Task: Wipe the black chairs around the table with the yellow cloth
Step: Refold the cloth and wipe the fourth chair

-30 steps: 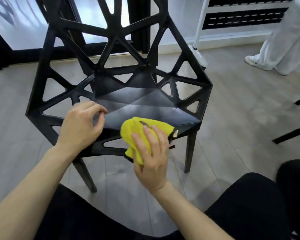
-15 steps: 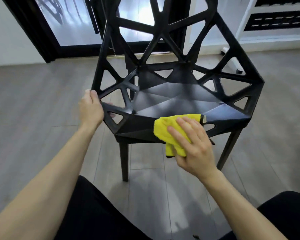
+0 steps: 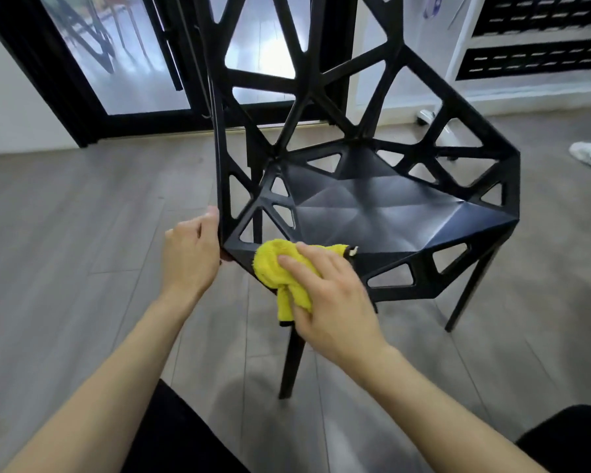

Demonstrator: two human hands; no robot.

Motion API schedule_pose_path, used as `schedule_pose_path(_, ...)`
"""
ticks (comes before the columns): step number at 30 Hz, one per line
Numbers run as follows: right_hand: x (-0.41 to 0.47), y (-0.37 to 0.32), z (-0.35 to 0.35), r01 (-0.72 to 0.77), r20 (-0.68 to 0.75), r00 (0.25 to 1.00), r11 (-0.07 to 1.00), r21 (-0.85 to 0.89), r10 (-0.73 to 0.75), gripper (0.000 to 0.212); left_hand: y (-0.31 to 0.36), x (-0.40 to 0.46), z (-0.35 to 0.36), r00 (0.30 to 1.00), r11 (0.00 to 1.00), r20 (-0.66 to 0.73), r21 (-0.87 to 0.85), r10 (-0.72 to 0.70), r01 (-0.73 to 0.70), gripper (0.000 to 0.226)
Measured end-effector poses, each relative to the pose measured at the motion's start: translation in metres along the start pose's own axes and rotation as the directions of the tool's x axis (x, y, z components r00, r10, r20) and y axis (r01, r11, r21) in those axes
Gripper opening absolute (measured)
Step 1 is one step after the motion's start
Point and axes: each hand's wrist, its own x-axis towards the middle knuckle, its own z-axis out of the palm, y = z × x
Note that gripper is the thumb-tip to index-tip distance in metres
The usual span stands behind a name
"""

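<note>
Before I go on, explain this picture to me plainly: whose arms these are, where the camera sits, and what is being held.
There is no machine here. The camera is worn on a person's head and looks forward and down, so the two bare arms reaching in from below are that person's own. In front of them stands a black chair with an open, triangle-patterned frame, on a grey wood-look floor. The left hand grips the chair's left edge. The right hand presses a yellow cloth on the seat's front edge, with part of the cloth hanging below it. Behind the chair is a dark-framed glass door.
</note>
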Motion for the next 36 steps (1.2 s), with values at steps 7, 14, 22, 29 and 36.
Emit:
schedule_pose_path(7,0.022,0.038,-0.027,-0.059,0.215,0.974,0.997,-0.045,0.067,0.049,0.050,0.106,0.015,0.927,0.846,0.284,-0.406,-0.244,0.346,0.061)
schedule_pose_path(14,0.119,0.075,0.025,-0.079,0.333,0.932,0.977,-0.197,0.142,0.046,0.058,0.123,0.035,0.965,0.866,0.222,-0.447,-0.138,0.226,0.048)
schedule_pose_path(22,0.256,0.120,0.112,-0.298,0.230,0.905,0.919,-0.260,0.358,0.044,0.052,0.125,0.042,0.982,0.877,0.113,-0.442,-0.153,0.188,0.042)
schedule_pose_path(29,0.136,0.096,0.026,-0.258,0.367,0.875,0.945,-0.200,0.317,0.046,0.065,0.116,0.032,0.958,0.913,0.125,-0.292,-0.258,0.285,0.042)
schedule_pose_path(36,0.033,0.070,-0.081,-0.197,0.594,0.732,0.938,-0.286,0.334,0.058,0.067,0.090,0.042,0.907,0.877,0.123,-0.233,-0.403,0.421,0.043)
